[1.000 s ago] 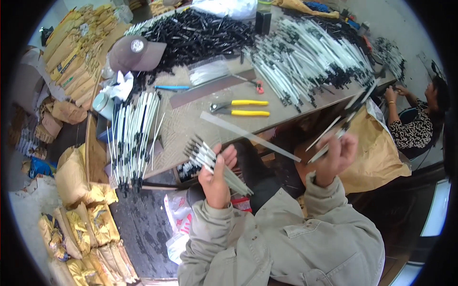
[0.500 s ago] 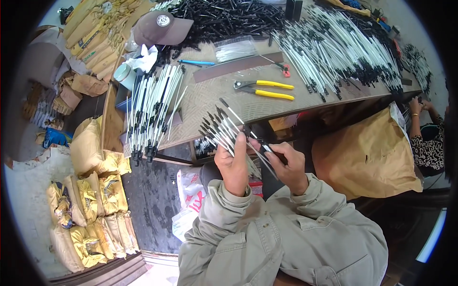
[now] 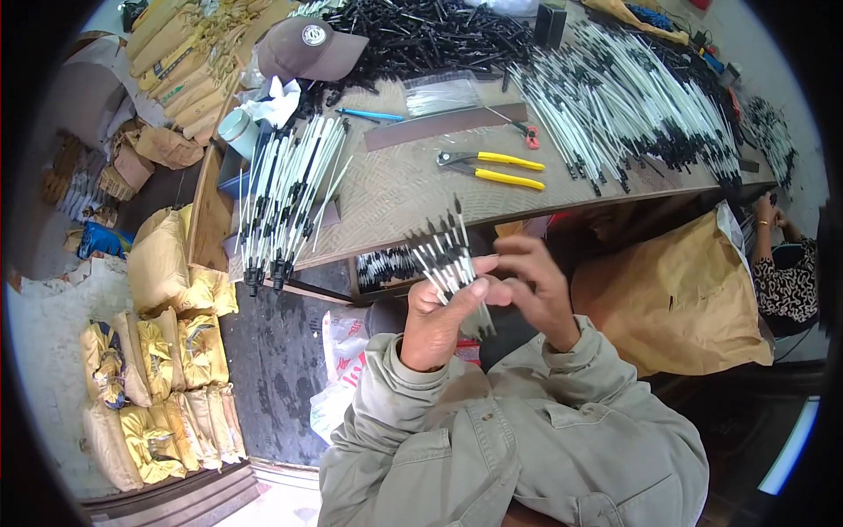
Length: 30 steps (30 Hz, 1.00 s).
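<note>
My left hand (image 3: 439,323) is closed around a bundle of thin white rods with black tips (image 3: 450,263), just off the front edge of the table. The tips fan out upward, away from me. Close at its right side is my right hand (image 3: 543,285), fingers bent and smeared by motion, near my left fingertips; whether it pinches anything is hidden. Ahead of them on the tabletop lie yellow-handled pliers (image 3: 496,167). A stack of similar white rods with black fittings (image 3: 290,193) rests at the table's left front corner.
A large heap of white rods (image 3: 628,105) covers the table's right; black parts (image 3: 430,39) are piled at the back. A cap (image 3: 312,48), a cup (image 3: 237,132) and a flat brown strip (image 3: 443,127) lie there too. Another person (image 3: 781,272) sits at far right beside a paper sack (image 3: 676,290).
The bundle has turned more upright in my left hand. The black-ended rod that my right hand was handling no longer shows there, and that hand has moved slightly up.
</note>
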Available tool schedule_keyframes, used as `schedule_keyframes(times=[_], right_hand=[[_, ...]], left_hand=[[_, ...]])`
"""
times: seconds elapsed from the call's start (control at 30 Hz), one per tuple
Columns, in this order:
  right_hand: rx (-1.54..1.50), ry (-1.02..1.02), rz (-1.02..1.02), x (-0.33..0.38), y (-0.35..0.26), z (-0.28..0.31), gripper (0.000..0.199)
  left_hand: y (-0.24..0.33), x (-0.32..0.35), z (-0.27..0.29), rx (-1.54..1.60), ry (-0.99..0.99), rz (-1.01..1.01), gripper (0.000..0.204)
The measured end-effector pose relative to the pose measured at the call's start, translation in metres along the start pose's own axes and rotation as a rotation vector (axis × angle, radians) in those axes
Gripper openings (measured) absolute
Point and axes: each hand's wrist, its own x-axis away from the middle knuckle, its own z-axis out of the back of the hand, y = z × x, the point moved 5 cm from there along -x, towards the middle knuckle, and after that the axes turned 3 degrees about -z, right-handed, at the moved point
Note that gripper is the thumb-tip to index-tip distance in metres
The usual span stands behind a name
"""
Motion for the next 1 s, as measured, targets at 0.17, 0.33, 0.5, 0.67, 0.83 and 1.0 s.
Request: schedule_keyframes(times=[0.17, 0.33, 0.5, 0.67, 0.83, 1.0], right_hand=[[0.136, -0.063, 0.270, -0.031, -0.053, 0.004, 0.029], [-0.011, -0.075, 0.245, -0.033, -0.047, -0.012, 0.015], [-0.043, -0.042, 0.202, -0.028, -0.043, -0.014, 0.014], [-0.114, -0.035, 0.200, -0.028, -0.041, -0.019, 0.016], [-0.062, -0.060, 0.198, -0.028, -0.048, -0.015, 0.016], [-0.048, -0.020, 0.224, -0.026, -0.041, -0.015, 0.016]], left_hand=[[-0.002, 0.002, 0.000, -0.017, 0.013, -0.010, 0.021], [-0.009, 0.006, 0.012, -0.088, -0.010, -0.050, 0.016], [-0.012, 0.009, 0.018, -0.160, 0.004, -0.006, 0.010], [-0.007, 0.009, 0.013, -0.143, 0.013, -0.092, 0.009], [-0.018, 0.011, 0.021, -0.176, -0.032, -0.048, 0.011], [-0.016, 0.009, 0.014, -0.177, -0.015, -0.086, 0.014]])
